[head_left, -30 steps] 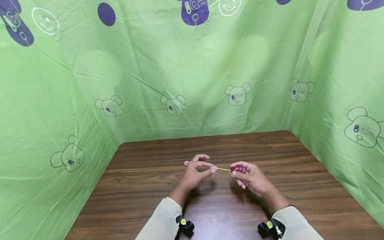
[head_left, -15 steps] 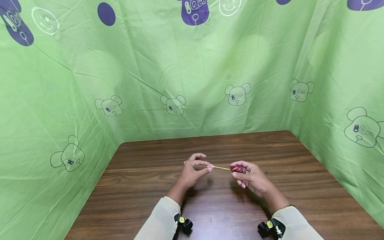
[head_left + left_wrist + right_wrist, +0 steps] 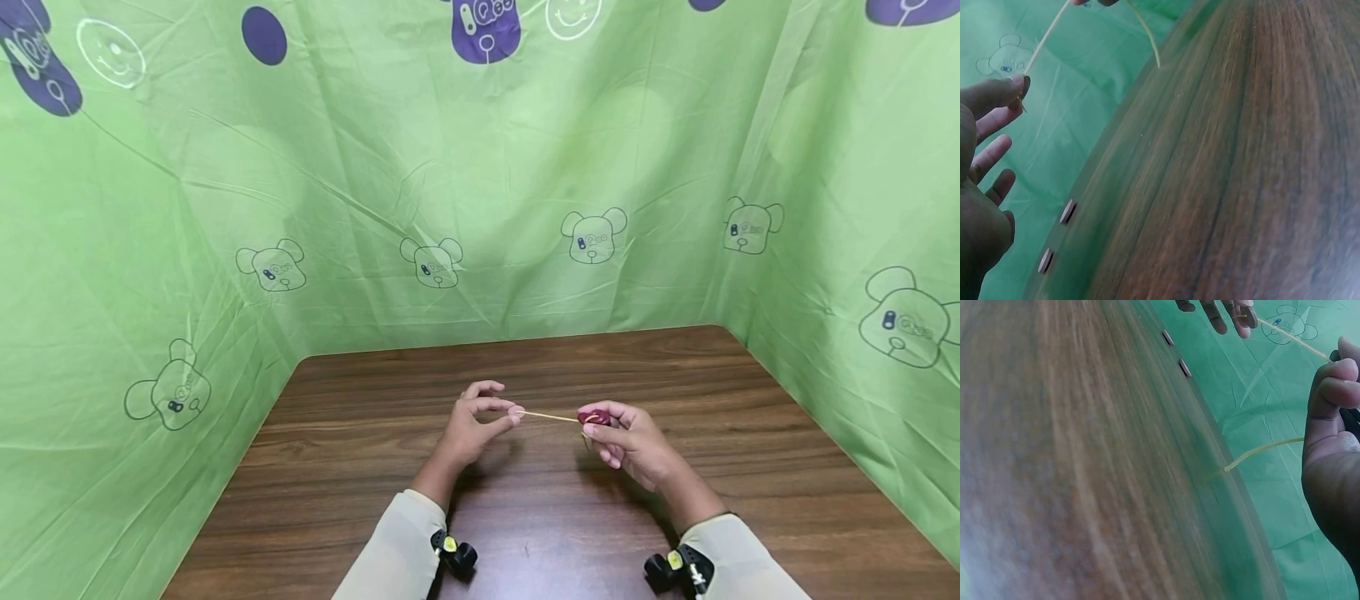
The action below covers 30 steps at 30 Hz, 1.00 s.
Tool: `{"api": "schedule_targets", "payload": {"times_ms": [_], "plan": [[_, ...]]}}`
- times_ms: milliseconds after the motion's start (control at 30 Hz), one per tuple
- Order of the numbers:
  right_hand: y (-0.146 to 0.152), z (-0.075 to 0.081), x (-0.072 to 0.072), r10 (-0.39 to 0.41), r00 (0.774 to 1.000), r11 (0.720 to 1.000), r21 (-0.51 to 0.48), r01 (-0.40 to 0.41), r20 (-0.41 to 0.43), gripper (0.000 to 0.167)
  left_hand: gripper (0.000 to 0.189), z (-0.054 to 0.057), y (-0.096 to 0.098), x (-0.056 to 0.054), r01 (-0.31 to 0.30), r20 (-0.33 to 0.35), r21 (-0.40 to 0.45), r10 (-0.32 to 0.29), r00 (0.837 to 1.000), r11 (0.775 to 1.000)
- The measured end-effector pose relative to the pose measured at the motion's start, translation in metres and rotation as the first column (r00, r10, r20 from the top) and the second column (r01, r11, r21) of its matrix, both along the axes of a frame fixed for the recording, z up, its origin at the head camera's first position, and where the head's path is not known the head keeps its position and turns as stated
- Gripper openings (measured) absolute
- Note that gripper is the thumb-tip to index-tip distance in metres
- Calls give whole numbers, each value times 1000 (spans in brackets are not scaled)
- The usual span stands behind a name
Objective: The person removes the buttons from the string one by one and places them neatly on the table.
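My left hand (image 3: 467,432) pinches a small pale pink button (image 3: 516,411) between thumb and index finger, its other fingers spread. A yellow string (image 3: 551,416) runs taut from this button across to my right hand (image 3: 637,446). In the left wrist view, a short string end pokes out beyond the left fingertips. The right thumb and fingers hold a bunch of dark red buttons (image 3: 594,418), partly covered by the fingers. From below the right hand a loose tail of yellow string (image 3: 1263,449) droops in the right wrist view. Both hands are raised over the table.
Two flat pinkish discs, a nearer one (image 3: 1046,260) and a farther one (image 3: 1068,211), lie on the brown wooden table (image 3: 360,500); in the head view my left hand hides them. A green printed curtain (image 3: 495,308) surrounds the table's back and sides.
My left hand has drawn left and slightly away from me with the pink button, so the taut string between the hands is longer. The right hand has barely moved.
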State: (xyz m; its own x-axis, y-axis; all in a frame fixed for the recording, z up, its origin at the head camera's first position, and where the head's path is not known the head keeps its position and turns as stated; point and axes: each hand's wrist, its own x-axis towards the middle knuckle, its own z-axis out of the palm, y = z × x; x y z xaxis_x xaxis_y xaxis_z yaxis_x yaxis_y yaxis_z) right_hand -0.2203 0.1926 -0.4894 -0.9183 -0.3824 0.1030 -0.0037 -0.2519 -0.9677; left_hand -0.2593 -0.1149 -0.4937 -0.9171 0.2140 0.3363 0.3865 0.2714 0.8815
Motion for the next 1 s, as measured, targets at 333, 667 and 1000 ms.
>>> {"api": "schedule_targets", "payload": {"times_ms": [333, 667, 1000], "plan": [[0, 1, 1, -4, 1000, 1000, -26, 4, -4, 23, 17, -1, -4, -2, -23, 3, -3, 23, 1000, 1000], [0, 0, -1, 24, 1000, 997, -67, -24, -13, 25, 18, -4, -3, -6, -66, 0, -39, 66, 998, 997], [1, -2, -1, 32, 999, 997, -74, -33, -23, 25, 17, -12, 4, -13, -135, -11, -136, 134, 991, 982]]}}
